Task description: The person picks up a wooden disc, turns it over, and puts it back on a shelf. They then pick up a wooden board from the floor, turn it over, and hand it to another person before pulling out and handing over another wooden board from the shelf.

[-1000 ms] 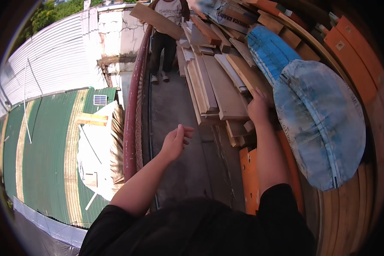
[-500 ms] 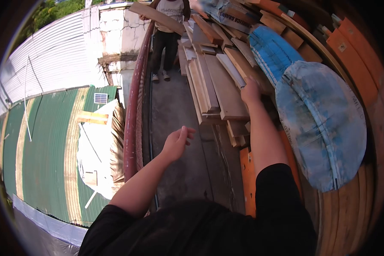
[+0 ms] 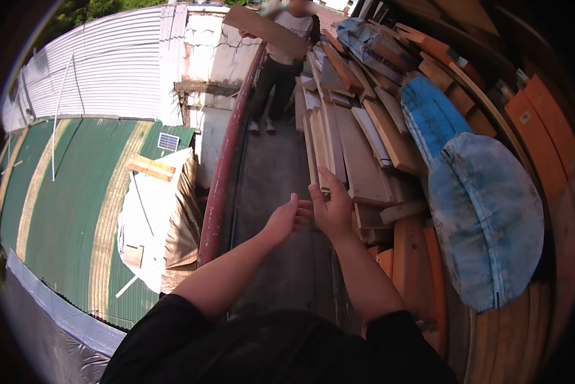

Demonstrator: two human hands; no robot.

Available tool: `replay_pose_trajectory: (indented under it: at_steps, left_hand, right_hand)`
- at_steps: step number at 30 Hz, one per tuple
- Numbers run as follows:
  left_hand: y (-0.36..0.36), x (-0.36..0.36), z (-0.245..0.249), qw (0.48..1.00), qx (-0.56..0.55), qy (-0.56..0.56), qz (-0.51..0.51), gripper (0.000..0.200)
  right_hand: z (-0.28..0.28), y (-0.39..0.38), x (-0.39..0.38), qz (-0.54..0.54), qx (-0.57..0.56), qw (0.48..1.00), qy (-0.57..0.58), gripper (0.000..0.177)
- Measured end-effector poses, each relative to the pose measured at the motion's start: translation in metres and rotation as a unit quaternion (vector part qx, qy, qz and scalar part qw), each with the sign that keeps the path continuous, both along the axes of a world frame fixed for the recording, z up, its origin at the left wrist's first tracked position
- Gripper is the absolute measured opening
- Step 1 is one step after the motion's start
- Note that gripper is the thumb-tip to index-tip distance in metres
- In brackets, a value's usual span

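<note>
My left hand (image 3: 290, 221) is held out over the walkway, fingers stretched and thumb raised, with nothing in it. Close beside it, my right hand (image 3: 333, 210) is up with thumb and fingers apart, also holding nothing. The right hand overlaps the near end of a stack of wooden planks (image 3: 359, 150). A white-edged plank (image 3: 372, 136) and a light brown plank (image 3: 393, 141) lie on top of that stack. Farther off, a person (image 3: 280, 80) stands on the walkway, holding a wide wooden board (image 3: 266, 31) slantwise in front of the chest.
A dark red railing (image 3: 231, 153) runs along the left of the grey walkway (image 3: 268, 166). Beyond it lies a green corrugated roof (image 3: 63, 205). Blue-grey sacks (image 3: 486, 217) rest on timber at the right, with orange boards (image 3: 535, 125) behind them.
My right hand has left the planks and come left, beside my left hand. The view has shifted, and the person with the board appears farther right.
</note>
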State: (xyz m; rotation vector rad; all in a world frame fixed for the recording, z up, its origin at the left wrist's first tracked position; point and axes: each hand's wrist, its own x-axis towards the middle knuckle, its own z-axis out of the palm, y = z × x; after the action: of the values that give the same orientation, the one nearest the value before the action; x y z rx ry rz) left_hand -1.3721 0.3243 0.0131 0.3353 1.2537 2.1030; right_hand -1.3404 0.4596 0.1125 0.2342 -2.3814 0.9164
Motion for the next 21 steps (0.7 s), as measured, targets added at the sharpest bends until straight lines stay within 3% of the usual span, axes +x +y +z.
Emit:
replay_pose_trajectory:
  at_steps: [2,3,5,7,8,10,13,16,17,18,21]
  left_hand:
    - [-0.007,0.006,0.016,0.958,0.206,-0.198,-0.035,0.088]
    - [-0.010,0.003,0.013,0.955,0.209,-0.209,-0.022,0.094]
    - [-0.022,-0.005,0.005,0.949,0.217,-0.229,0.008,0.105]
    - [-0.026,-0.010,0.007,0.949,0.200,-0.228,0.086,0.102]
    - [-0.027,-0.014,0.010,0.951,0.179,-0.221,0.118,0.100]
    - [-0.026,-0.020,0.015,0.947,0.168,-0.227,0.156,0.092]
    - [-0.023,-0.019,0.020,0.963,0.117,-0.187,0.153,0.092]
    - [-0.014,-0.018,0.008,0.977,0.042,-0.157,0.142,0.088]
    - [-0.009,-0.018,0.002,0.982,0.011,-0.135,0.131,0.088]
    - [-0.010,-0.012,0.012,0.983,-0.023,-0.114,0.143,0.073]
    - [-0.001,-0.016,-0.011,0.973,-0.123,0.116,0.155,0.052]
  right_hand:
    - [-0.063,-0.030,0.014,0.043,0.147,0.987,0.051,0.064]
    - [-0.083,-0.057,0.037,0.016,0.149,0.987,-0.056,0.081]
    - [-0.097,-0.071,0.059,0.017,0.135,0.986,-0.099,0.090]
    - [-0.092,-0.069,0.061,0.074,0.104,0.991,0.029,0.075]
    - [-0.085,-0.062,0.063,0.080,0.071,0.989,-0.098,0.070]
    - [-0.035,-0.045,0.073,0.084,0.000,0.935,-0.344,0.062]
    - [0.015,-0.035,0.082,0.107,-0.028,0.931,-0.349,0.044]
    - [0.091,-0.051,0.113,0.152,-0.101,0.955,-0.235,0.026]
    - [0.108,-0.051,0.120,0.227,-0.101,0.958,-0.143,0.025]
    - [0.126,-0.051,0.127,0.300,-0.098,0.948,-0.048,0.023]
    - [0.190,-0.069,0.146,0.488,-0.206,0.848,0.027,0.020]
